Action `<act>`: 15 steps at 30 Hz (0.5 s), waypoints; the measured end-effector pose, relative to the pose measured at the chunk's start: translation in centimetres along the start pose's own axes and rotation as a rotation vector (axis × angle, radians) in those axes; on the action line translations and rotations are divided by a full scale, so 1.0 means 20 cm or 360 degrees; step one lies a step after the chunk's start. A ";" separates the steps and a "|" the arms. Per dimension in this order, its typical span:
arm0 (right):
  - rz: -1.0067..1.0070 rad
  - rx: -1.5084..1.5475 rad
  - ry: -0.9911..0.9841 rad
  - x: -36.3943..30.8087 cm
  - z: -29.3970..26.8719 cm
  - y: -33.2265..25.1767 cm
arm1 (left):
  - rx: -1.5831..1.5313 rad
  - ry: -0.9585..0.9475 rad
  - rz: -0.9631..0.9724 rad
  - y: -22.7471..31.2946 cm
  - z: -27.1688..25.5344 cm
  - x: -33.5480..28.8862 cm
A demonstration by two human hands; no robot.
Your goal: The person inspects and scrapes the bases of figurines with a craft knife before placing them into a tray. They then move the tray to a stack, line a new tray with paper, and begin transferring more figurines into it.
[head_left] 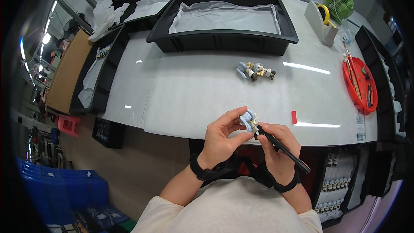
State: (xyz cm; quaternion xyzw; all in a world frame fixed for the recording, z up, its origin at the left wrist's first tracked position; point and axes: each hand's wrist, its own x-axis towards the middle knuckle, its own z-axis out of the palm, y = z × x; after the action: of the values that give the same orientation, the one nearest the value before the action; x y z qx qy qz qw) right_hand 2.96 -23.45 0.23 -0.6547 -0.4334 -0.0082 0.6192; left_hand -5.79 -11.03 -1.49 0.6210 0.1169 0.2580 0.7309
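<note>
Between the fingers of my left hand [224, 138] is a small figurine [249, 120] with pale blue hair, held just over the table's front edge. My right hand [278, 149] grips a black pen [282, 147] like a writing tool, its tip end close against the figurine. The fingers hide part of the figurine's lower body, and whether the tip touches it I cannot tell. Farther up the white tabletop, two similar figurines [256, 70] lie on their sides close together.
A black tray [224, 42] lined with white sheet stands at the back. On the right are a red basket [374, 101] with brushes and pens, a white holder [317, 26] and a green fan [338, 2]. A tray of several figurines [336, 184] sits below at right.
</note>
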 end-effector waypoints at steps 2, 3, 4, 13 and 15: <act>0.0003 -0.0010 -0.0003 0.00 0.00 0.00 | 0.0011 0.0004 0.0009 0.00 0.00 0.00; -0.0001 -0.0015 -0.0004 0.00 0.00 0.00 | 0.0023 0.0004 0.0008 0.00 0.00 0.00; -0.0005 -0.0021 -0.0006 0.00 0.00 0.00 | 0.0036 0.0004 0.0008 0.00 0.00 0.00; -0.0026 -0.0046 0.0001 0.00 0.01 0.01 | 0.0165 0.0021 0.0055 0.00 0.00 -0.01; -0.0039 -0.0041 0.0001 0.00 0.01 0.01 | 0.0182 0.0021 0.0062 0.00 0.01 -0.01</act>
State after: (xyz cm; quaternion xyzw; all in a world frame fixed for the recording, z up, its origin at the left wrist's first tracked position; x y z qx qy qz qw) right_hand 2.93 -23.36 0.02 -0.6572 -0.4413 -0.0215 0.6107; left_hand -5.88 -11.22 -1.50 0.6621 0.1243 0.2692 0.6882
